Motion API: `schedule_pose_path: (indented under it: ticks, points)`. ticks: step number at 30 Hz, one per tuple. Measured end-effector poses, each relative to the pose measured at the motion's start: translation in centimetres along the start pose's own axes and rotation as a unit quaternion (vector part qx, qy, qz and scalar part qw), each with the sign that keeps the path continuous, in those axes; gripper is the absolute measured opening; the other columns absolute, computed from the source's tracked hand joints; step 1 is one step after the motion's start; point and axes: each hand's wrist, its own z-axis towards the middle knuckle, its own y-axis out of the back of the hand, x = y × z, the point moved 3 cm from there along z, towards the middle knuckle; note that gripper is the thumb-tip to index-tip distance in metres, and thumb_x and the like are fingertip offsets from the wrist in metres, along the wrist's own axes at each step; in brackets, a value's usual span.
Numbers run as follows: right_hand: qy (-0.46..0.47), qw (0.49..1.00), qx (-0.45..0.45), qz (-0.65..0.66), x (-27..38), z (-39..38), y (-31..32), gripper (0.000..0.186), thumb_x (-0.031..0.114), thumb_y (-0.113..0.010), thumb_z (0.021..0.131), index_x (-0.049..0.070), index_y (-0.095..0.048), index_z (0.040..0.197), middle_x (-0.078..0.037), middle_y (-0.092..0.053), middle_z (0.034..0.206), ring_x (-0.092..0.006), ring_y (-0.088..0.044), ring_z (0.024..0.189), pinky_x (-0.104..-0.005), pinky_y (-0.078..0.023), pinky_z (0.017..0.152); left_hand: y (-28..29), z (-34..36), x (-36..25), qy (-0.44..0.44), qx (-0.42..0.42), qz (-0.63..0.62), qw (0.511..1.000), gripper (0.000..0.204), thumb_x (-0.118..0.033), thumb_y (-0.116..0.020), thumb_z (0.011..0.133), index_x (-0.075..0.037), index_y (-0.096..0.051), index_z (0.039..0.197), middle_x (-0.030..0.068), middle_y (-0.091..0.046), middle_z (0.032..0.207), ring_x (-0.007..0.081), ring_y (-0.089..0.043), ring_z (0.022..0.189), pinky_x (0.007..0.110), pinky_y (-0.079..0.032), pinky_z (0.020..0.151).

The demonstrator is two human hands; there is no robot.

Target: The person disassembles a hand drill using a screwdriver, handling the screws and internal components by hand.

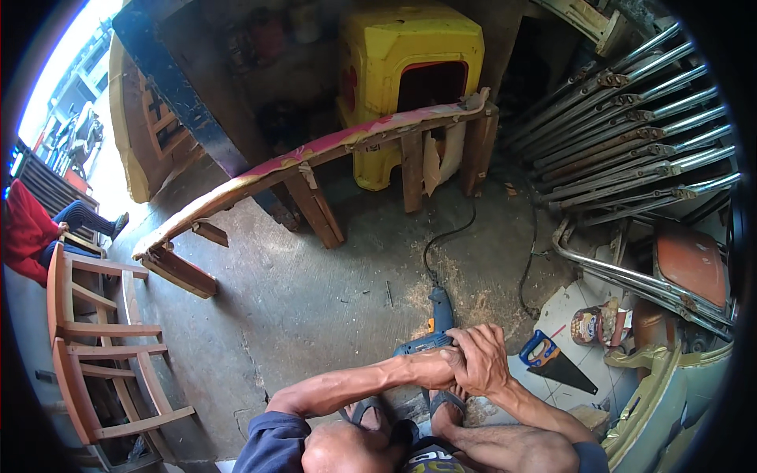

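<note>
My left forearm reaches across from the lower left, and my left hand [438, 369] ends under my right hand, its fingers mostly hidden. My right hand [482, 359] lies over it with fingers spread and stretched out; no tool shows in it. Just beyond both hands, a blue corded power drill [441, 309] lies on the floor, its body partly behind my left wrist. I cannot tell whether my left hand touches it. To the right, a handsaw [569, 370] with a blue and orange handle rests on pale tiles.
A curved wooden frame with pink covering [315, 150] stands on short legs ahead, before a yellow plastic stool [410, 47]. Folded metal chairs [631, 150] are stacked at right, above a tub [587, 325]. Wooden chair frames [106, 331] and a person in red [31, 229] are at left.
</note>
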Motion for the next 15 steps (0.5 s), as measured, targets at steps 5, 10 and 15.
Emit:
schedule_pose_path:
  ticks: [5,10,15]
  points:
    - [0.01,1.0,-0.011,-0.023,-0.2,-0.2,0.4,0.041,0.042,-0.06,0.097,0.005,-0.068,0.111,-0.01,-0.069,0.091,-0.0298,-0.061,0.091,-0.0463,-0.039,0.091,-2.4,-0.7,0.1,0.056,-0.125,-0.004,0.991,0.023,-0.009,-0.07,0.083,0.004,-0.066,0.102,0.0234,-0.066,0.082,0.0436,-0.067,0.081,0.048,-0.055,0.071]
    - [-0.023,1.0,-0.001,-0.001,0.1,0.0,-0.3,0.041,0.042,-0.055,0.1,0.005,-0.068,0.11,-0.01,-0.069,0.089,-0.0295,-0.061,0.091,-0.0459,-0.039,0.091,-0.8,-0.4,-0.2,-0.073,-0.152,-0.022,0.985,0.024,-0.013,-0.072,0.087,0.004,-0.063,0.102,0.02,-0.065,0.08,0.0407,-0.065,0.072,0.047,-0.053,0.065]
    - [-0.011,1.0,0.009,-0.006,0.3,-0.1,0.0,0.038,0.038,-0.061,0.097,0.003,-0.068,0.111,-0.011,-0.07,0.093,-0.0299,-0.062,0.092,-0.0474,-0.039,0.092,-1.0,-1.2,0.0,-0.027,-0.205,0.051,0.977,0.025,-0.015,-0.076,0.084,0.003,-0.066,0.099,0.0181,-0.065,0.072,0.0387,-0.066,0.064,0.046,-0.052,0.057]
